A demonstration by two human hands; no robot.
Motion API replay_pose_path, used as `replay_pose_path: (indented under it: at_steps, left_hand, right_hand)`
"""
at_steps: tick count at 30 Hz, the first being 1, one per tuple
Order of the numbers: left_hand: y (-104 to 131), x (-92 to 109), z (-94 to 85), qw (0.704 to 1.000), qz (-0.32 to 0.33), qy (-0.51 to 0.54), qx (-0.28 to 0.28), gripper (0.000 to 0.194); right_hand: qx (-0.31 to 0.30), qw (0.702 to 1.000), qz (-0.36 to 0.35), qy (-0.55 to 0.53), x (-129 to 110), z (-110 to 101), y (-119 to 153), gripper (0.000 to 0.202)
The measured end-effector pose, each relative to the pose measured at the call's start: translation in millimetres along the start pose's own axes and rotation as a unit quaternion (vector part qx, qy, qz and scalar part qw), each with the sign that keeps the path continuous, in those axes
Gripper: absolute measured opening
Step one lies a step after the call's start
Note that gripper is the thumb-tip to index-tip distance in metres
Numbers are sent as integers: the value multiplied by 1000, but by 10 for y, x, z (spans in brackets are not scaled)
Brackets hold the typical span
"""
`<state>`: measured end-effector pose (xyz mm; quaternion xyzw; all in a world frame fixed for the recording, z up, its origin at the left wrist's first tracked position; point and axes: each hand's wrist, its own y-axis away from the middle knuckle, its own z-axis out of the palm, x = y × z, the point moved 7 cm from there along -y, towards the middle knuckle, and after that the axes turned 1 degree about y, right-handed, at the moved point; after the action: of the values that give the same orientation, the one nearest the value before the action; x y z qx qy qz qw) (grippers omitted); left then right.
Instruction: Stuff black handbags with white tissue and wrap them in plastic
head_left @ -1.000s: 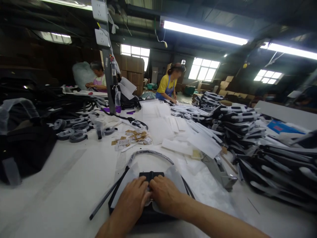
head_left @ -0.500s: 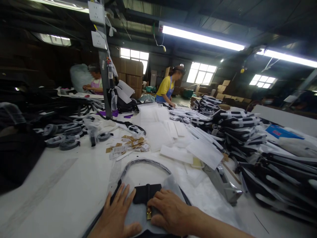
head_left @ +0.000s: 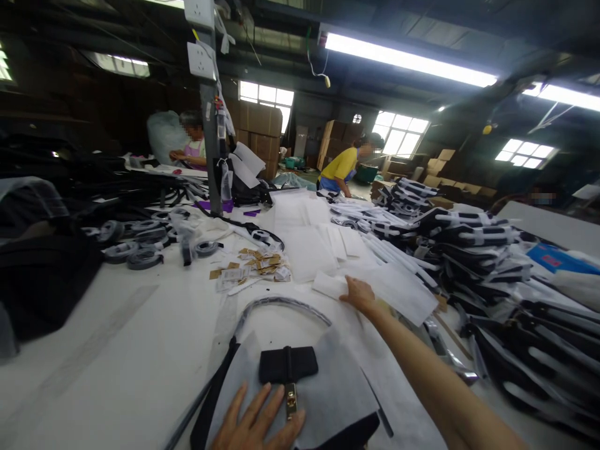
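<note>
A black handbag lies on the table in front of me, its front covered by a translucent white sheet. A black flap tab with a gold clasp lies over the sheet, and the wrapped handle arches away from me. My left hand rests flat on the bag beside the clasp, fingers spread. Farther off, my right hand has its fingers drawn together at the edge of a small white paper sheet; the thumb's grip is partly hidden.
White sheets are piled mid-table, beside loose paper tags. Coiled grey straps lie left, near a black bag. Wrapped black bags are stacked right, past a metal tool. A co-worker in yellow bends over the far end.
My right hand has left the clasp and reached forward to the small white sheet. My left hand has moved right across the bag, near the clasp. The view has shifted slightly.
</note>
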<state>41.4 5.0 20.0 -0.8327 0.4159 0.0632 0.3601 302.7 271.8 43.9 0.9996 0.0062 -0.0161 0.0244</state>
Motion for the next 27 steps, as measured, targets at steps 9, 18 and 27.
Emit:
replay_pose_path:
  at_steps: [9, 18, 27]
  left_hand:
    - [-44, 49, 303, 960, -109, 172, -191, 97]
    - [-128, 0, 245, 943, -155, 237, -173, 85]
    - [89, 41, -232, 972, -143, 180, 53, 33]
  right_hand:
    - [45, 994, -94, 43, -328, -456, 344, 17]
    - [27, 902, -430, -26, -1449, -321, 2126, 39]
    - [63, 939, -337, 30, -1285, 109, 2334, 46]
